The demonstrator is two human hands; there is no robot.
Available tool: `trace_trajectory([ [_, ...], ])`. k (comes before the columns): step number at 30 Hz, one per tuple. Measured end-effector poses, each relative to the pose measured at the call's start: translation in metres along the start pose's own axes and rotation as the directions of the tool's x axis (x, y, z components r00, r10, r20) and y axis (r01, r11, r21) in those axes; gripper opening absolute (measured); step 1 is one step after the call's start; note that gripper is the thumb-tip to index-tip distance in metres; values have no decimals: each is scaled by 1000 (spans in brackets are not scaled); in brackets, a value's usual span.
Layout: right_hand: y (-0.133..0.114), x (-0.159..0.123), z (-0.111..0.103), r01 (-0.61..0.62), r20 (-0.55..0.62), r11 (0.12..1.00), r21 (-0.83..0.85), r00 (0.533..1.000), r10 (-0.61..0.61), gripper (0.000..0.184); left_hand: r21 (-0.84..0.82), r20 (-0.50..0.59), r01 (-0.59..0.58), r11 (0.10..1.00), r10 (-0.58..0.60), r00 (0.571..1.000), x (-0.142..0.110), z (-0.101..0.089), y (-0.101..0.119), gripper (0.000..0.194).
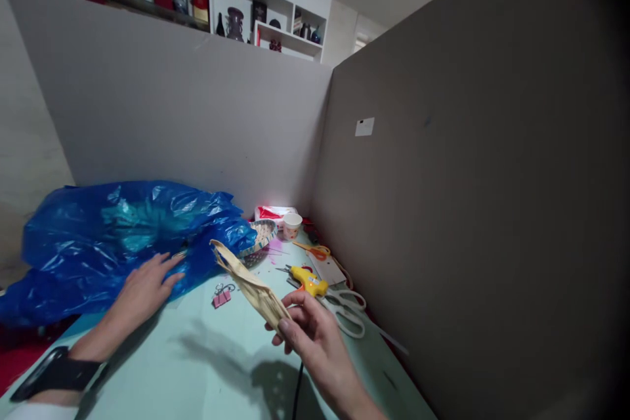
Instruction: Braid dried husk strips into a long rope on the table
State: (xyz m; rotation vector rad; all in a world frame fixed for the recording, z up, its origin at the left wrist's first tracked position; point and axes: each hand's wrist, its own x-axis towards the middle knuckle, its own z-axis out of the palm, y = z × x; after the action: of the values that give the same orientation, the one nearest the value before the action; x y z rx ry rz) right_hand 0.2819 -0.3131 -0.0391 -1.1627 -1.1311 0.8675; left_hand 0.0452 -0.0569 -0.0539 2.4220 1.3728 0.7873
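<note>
Evidently the right hand (317, 338) has its grip pinched round a dried husk strip (251, 286) above the tabletop (162, 371), the left hand (146, 285) spread wide at the blue plastic bag (162, 207), so handling the strip seems the current step, any next move calling for a light hold.

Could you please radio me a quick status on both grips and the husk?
Right grip closed on husk, held above table. Left grip open at blue bag, fingers extended. Glue gun lies just beyond right grip.
</note>
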Motion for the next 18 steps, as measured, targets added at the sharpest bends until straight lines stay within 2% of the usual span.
trace_trajectory([
  [2, -5, 3, 6, -41, 35, 996, 74, 999, 39, 44, -101, 32, -10, 995, 13, 999, -7, -13, 25, 63],
  [4, -11, 7, 12, -60, 36, 995, 76, 998, 57, 43, -302, 154, -50, 952, 100, 983, -21, -22, 57, 54],
  [5, -13, 8, 15, -64, 32, 996, 59, 998, 62, 42, -577, 253, 48, 816, 122, 960, -31, -25, 74, 53],
  [6, -14, 10, 17, -65, 32, 997, 34, 997, 64, 42, -741, 333, 179, 647, 122, 935, -40, -27, 90, 51],
  [7, -15, 11, 19, -63, 41, 998, 6, 997, 63, 42, -805, 374, 276, 525, 88, 923, -50, -28, 103, 46],
  [9, -14, 13, 22, -48, 83, 998, -44, 995, 52, 43, -863, 356, 329, 384, 1, 934, -65, -29, 122, 39],
  [10, -13, 13, 22, -36, 108, 997, -61, 993, 43, 43, -877, 332, 332, 347, -60, 941, -71, -29, 128, 38],
  [13, -9, 13, 20, -12, 175, 997, -78, 984, 25, 44, -915, 220, 272, 298, -199, 955, -78, -30, 132, 38],
  [18, -12, 19, 13, 63, 227, 985, -161, 974, -25, 37, -955, 124, 199, 221, -312, 942, -78, -34, 124, 42],
])
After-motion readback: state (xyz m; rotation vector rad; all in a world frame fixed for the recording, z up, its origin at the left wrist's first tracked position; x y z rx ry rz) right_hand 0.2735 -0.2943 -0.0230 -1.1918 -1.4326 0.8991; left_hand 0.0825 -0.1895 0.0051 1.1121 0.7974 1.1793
